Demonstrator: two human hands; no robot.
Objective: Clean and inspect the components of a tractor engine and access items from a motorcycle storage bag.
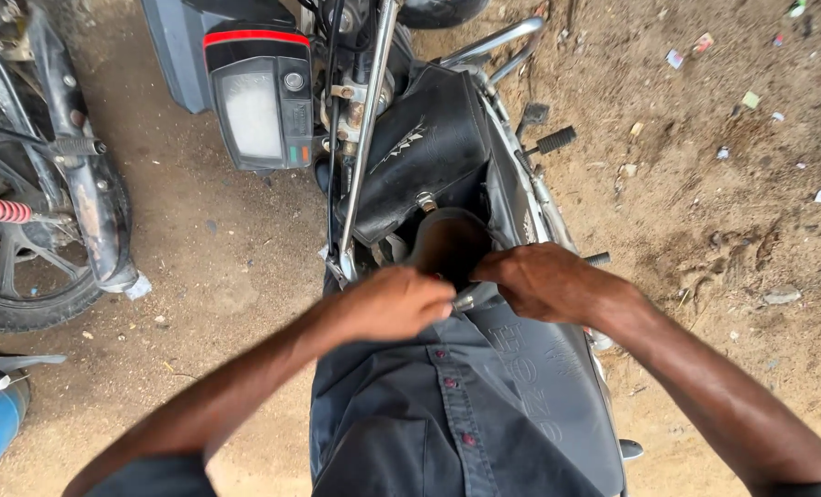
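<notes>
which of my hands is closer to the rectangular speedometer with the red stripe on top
Left. Your left hand lies just below and right of the rectangular black speedometer; your right hand sits farther right, across the black tank cover.

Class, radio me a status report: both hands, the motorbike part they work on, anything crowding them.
Left hand and right hand closed at the tank and seat joint. Grip contents hidden. Shirt close below.

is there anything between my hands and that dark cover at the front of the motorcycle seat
Nothing visible. The left hand and right hand both already rest on the dark cover where the seat meets the tank bag. The fingers curl under, so what they grip is hidden.
</notes>
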